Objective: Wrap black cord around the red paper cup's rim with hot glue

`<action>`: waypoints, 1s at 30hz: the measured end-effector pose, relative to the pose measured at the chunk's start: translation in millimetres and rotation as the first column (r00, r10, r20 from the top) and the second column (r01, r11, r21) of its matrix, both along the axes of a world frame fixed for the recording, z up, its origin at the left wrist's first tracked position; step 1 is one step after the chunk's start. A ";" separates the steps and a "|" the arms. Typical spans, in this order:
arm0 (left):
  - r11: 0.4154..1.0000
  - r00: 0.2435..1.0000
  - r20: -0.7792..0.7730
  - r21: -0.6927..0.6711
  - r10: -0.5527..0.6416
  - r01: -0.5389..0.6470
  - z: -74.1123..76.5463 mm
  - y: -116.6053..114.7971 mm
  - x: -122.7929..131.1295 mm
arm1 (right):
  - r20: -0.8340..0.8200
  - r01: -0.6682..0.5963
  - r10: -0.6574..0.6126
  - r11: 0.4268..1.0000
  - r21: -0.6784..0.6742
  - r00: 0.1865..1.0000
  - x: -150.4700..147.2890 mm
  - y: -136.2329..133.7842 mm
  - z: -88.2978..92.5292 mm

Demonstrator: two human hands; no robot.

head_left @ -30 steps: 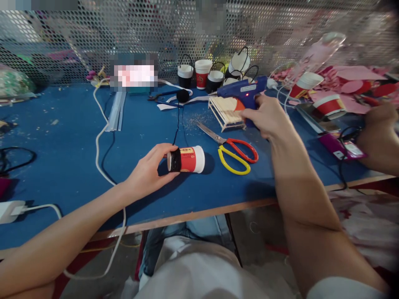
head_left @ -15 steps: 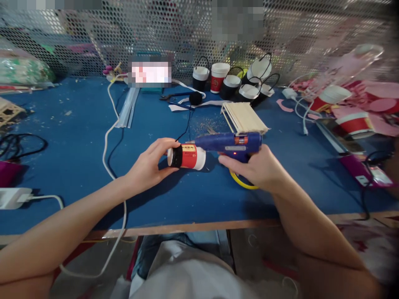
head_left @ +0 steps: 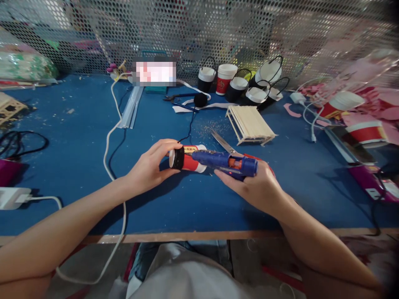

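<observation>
My left hand [head_left: 157,162] grips a red and white paper cup [head_left: 190,163] lying on its side, fingers and thumb around its end wrapped in black yarn. A strand of that yarn runs back to a small black yarn ball [head_left: 200,99]. My right hand [head_left: 254,182] is closed round a blue hot glue gun [head_left: 218,160], a red light glowing on its body. The gun's nozzle points left over the cup beside the black wrap; whether the tip touches cannot be made out. Behind the gun lie scissors [head_left: 224,142], their handles partly hidden by my right hand.
Several black-wrapped cups with loop handles [head_left: 238,85] stand at the back near the perforated metal screen [head_left: 187,25]. A small wooden stick rack [head_left: 251,124] sits right of centre. A white cable [head_left: 107,145] crosses the left side. Clear glue sticks [head_left: 131,108] lie behind it.
The glue gun has tilted and come down, its nozzle now over the cup near the black yarn. The scissors' blades are more exposed. My left hand still holds the cup.
</observation>
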State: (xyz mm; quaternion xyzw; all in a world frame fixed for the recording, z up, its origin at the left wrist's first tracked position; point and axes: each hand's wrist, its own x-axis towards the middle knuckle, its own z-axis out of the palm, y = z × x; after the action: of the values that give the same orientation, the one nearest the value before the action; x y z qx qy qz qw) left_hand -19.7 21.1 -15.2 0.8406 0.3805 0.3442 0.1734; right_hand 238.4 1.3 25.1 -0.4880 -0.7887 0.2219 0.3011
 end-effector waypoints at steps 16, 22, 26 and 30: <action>0.960 0.989 0.144 -0.281 0.045 -0.003 1.4 1.1 -0.8 | 0.136 -0.127 0.104 0.976 0.174 0.985 1.7 -7.3 0.5; 0.926 0.980 0.172 -0.377 0.098 -0.026 2.2 1.1 1.0 | 0.131 -0.128 0.105 0.976 0.177 0.986 2.7 -7.7 -0.7; 0.919 0.979 0.176 -0.394 0.099 -0.022 2.8 0.6 1.5 | 0.129 -0.125 0.101 0.974 0.188 0.986 3.4 -7.2 -1.5; 0.906 0.977 0.172 -0.422 0.129 -0.045 2.7 0.9 1.5 | 0.148 -0.153 0.131 0.977 0.150 0.980 2.8 -8.7 0.3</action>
State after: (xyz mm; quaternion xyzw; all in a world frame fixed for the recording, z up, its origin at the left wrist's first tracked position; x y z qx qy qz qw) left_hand -18.2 22.0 -12.5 0.7287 0.4634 0.3437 0.3690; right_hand 241.2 -7.4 25.4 -0.4185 -0.8557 0.1445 0.2678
